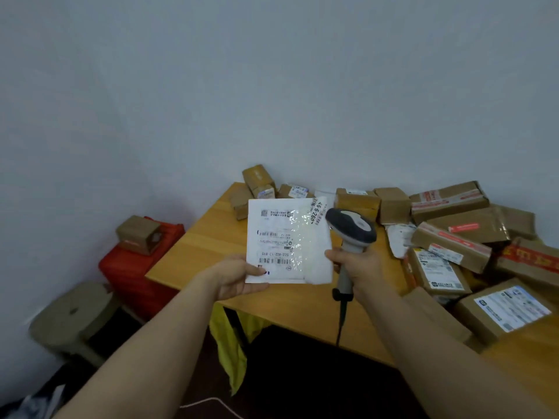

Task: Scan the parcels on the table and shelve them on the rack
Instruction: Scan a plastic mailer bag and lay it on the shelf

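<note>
My left hand (pixel 239 278) pinches the lower left corner of a flat white parcel (pixel 287 240), holding it upright above the wooden table (pixel 199 246) with its barcode label facing me. My right hand (pixel 360 267) grips the handle of a grey barcode scanner (pixel 352 228), whose head sits just right of the parcel's upper right corner. The scanner's black cable hangs down past the table's front edge. Several brown cardboard parcels (pixel 447 201) lie piled on the table's back and right side. No rack is in view.
A red case (pixel 133 270) with a small brown box (pixel 139 234) on top stands left of the table, beside a round stool (pixel 72 316). Yellow cloth (pixel 230 343) hangs under the table. A pale wall fills the background.
</note>
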Demonstrator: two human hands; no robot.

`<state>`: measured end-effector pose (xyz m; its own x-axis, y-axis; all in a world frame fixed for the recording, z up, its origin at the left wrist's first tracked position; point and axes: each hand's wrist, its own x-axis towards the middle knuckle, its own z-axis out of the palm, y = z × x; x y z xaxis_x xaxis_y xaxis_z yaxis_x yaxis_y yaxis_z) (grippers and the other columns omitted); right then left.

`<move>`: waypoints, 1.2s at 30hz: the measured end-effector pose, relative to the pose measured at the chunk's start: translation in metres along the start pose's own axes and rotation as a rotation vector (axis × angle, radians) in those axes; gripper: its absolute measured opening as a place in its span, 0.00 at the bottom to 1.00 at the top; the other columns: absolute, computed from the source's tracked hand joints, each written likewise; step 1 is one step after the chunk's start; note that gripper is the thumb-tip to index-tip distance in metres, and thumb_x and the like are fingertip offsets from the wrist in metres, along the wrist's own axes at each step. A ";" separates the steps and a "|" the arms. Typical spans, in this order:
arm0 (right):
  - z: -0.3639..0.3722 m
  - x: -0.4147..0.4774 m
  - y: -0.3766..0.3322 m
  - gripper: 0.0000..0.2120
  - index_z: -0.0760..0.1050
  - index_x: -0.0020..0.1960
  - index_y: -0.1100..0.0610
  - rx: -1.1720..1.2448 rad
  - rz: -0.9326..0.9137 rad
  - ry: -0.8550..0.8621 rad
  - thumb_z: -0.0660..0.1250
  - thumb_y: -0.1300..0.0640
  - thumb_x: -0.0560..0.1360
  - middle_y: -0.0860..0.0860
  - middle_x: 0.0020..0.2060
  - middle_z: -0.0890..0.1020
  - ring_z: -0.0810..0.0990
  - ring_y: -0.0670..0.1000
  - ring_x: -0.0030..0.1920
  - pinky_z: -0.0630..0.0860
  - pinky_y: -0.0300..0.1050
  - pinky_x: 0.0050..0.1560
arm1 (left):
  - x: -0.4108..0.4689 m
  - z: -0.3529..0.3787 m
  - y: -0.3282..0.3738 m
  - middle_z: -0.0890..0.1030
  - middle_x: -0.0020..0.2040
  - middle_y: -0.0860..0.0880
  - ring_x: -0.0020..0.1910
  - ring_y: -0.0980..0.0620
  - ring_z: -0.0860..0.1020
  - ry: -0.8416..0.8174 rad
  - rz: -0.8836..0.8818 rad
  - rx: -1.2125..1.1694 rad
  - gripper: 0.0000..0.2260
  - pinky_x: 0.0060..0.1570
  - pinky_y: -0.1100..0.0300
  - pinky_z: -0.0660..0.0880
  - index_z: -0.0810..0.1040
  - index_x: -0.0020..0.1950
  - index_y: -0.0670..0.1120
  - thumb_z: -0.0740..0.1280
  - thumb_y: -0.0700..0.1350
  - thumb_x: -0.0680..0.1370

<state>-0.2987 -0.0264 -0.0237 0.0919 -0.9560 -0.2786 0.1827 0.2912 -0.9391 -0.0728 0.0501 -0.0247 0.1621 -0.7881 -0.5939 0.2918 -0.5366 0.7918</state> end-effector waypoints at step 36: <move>0.170 -0.150 -0.012 0.06 0.77 0.44 0.60 -0.333 -0.116 -0.481 0.74 0.63 0.71 0.53 0.32 0.82 0.78 0.48 0.27 0.73 0.38 0.25 | -0.149 -0.166 0.029 0.83 0.44 0.49 0.35 0.54 0.82 0.468 0.508 -0.095 0.09 0.24 0.64 0.76 0.76 0.51 0.47 0.64 0.33 0.78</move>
<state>-0.1481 0.1194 0.0639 0.5371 -0.8349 -0.1204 -0.0914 0.0843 -0.9922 0.0677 0.2020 0.0628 0.6834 -0.7100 -0.1697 0.1505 -0.0904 0.9845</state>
